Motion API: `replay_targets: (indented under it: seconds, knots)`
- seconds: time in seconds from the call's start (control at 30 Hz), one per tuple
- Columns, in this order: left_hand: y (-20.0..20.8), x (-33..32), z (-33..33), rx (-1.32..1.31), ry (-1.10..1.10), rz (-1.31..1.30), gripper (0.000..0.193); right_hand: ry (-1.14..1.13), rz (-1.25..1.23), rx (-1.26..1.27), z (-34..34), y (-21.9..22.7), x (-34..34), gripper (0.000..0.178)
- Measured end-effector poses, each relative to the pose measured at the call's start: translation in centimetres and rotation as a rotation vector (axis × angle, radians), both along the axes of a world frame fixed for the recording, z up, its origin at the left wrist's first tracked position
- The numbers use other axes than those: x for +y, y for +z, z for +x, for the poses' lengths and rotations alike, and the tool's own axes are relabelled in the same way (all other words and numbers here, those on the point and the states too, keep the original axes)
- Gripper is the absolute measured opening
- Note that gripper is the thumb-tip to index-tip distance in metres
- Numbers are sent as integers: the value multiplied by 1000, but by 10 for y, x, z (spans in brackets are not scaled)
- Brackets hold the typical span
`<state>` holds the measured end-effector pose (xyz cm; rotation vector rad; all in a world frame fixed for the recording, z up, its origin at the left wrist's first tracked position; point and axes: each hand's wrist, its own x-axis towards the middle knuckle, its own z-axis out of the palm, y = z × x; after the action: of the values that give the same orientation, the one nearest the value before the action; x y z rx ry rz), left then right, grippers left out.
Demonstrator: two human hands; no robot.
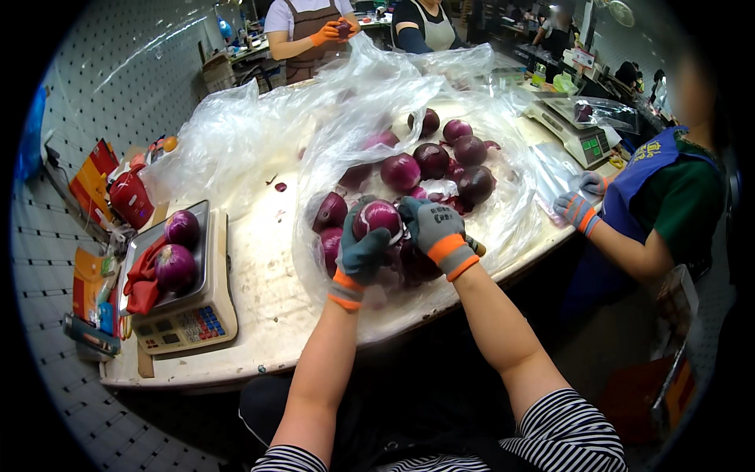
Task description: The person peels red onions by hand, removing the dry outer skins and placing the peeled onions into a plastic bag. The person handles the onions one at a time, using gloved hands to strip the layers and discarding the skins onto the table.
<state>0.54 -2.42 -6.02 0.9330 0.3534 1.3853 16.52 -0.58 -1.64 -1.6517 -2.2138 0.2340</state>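
Both of my hands wear grey gloves with orange cuffs. A purple onion [377, 220] with a pale streak on its skin sits in my left hand [363, 256], fingers wrapped round it. My right hand [434, 226] is closed close against the onion's right side. Below its palm juts the end of a dark handle [475, 245] with a yellowish tip; the rest of that tool is hidden. Under and beyond my hands, several purple onions [431, 160] lie on an opened clear plastic bag [314, 259], with loose skins among them.
On the left stands a scale [185, 326] carrying two onions [174, 267] and a red cloth or net [144, 275]. Another scale [578, 141] is at the back right. A co-worker's gloved hands [578, 208] rest at the table's right edge; two people stand across the table [259, 315].
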Motion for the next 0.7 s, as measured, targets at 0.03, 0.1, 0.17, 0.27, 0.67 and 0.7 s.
replay_targets:
  seconds: [0.03,0.1,0.17,0.27,0.67,0.7]
  knots:
    - [1,-3,0,13,9,-32,55,-63,2,11,3,-3,8,19]
    - [3,-7,0,34,31,-94,57,-185,7,28,8,-6,19,20]
    - [3,-5,-2,55,28,-112,56,-93,121,191,13,-7,17,24]
    - [3,-3,-4,56,22,-121,55,176,121,580,12,8,3,35]
    - [-1,0,-5,291,82,56,72,437,-324,704,24,23,7,22]
    - [6,-3,-1,278,34,24,71,437,-280,637,29,21,11,24]
